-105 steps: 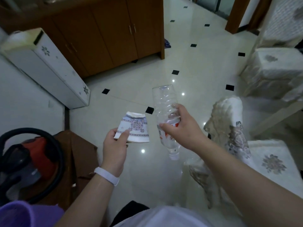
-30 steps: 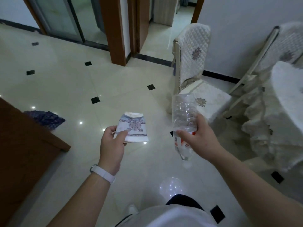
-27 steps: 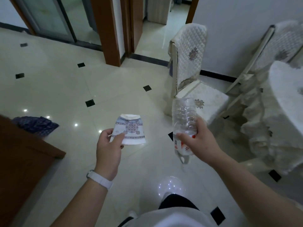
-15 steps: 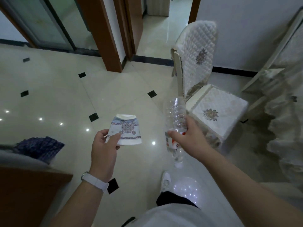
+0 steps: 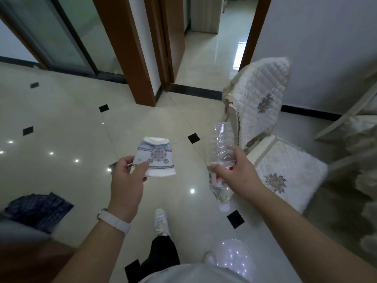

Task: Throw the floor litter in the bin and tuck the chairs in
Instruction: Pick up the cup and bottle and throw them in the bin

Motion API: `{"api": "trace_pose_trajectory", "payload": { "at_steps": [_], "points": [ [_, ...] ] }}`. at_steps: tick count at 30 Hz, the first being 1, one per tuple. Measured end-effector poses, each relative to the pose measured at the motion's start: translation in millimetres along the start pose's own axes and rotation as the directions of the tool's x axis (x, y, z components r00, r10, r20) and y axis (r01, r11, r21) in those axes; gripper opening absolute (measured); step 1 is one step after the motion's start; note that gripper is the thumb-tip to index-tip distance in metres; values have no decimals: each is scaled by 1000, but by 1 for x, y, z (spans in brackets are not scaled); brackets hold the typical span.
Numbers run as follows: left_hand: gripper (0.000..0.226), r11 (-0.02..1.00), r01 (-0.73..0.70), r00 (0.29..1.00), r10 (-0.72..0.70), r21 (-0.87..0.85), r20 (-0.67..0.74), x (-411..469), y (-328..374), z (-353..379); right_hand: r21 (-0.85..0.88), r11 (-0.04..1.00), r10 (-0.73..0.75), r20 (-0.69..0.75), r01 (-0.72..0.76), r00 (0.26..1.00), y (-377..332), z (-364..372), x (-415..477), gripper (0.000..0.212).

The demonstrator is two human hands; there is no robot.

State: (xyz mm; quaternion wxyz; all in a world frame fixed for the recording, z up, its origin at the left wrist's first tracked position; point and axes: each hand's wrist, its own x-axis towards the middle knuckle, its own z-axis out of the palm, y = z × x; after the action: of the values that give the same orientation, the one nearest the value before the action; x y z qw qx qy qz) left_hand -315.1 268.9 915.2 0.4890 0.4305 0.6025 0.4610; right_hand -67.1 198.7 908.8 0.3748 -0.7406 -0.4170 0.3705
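- My left hand [image 5: 126, 180] pinches a flattened paper cup [image 5: 156, 158], thumb on top of its lower left corner and the other fingers curled underneath
- The cup is white with a blue patterned band, held out in front of me above the pale tiled floor [image 5: 67, 123], wide rim towards me
- My right hand [image 5: 234, 172] is wrapped around the middle of a clear plastic bottle [image 5: 221, 144], fingers closed over its red and white label
- The bottle hangs upside down, tilted slightly, with its white cap [image 5: 223, 207] pointing at the floor and its ribbed base up
- Just beyond the bottle, on my right, stands a chair [image 5: 263, 103] with a quilted cream cover, its seat turned towards the draped table [image 5: 365, 180] at the right edge
- A white band [image 5: 114, 220] sits on my left wrist
- A dark blue cloth [image 5: 38, 209] lies on the floor to my lower left
- My white shoe [image 5: 161, 221] is on the tiles between my forearms
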Motion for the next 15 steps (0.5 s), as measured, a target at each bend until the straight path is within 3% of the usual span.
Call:
{"api": "trace_pose_trajectory", "payload": {
  "at_steps": [7,11,15],
  "points": [
    [13,997,45,997,-41,-55,63,138,13,19,-72,997,5,-70,-10,998,-55,32,111,75],
    [11,998,40,988,-32,-56,148,224,39,26,-112,994,-12,-115,-1,993,-104,48,173,69],
    [10,999,23,977,-14,-43,213,301,65,37,-66,998,-20,-180,8,983,-141,68,224,67]
  ]
}}
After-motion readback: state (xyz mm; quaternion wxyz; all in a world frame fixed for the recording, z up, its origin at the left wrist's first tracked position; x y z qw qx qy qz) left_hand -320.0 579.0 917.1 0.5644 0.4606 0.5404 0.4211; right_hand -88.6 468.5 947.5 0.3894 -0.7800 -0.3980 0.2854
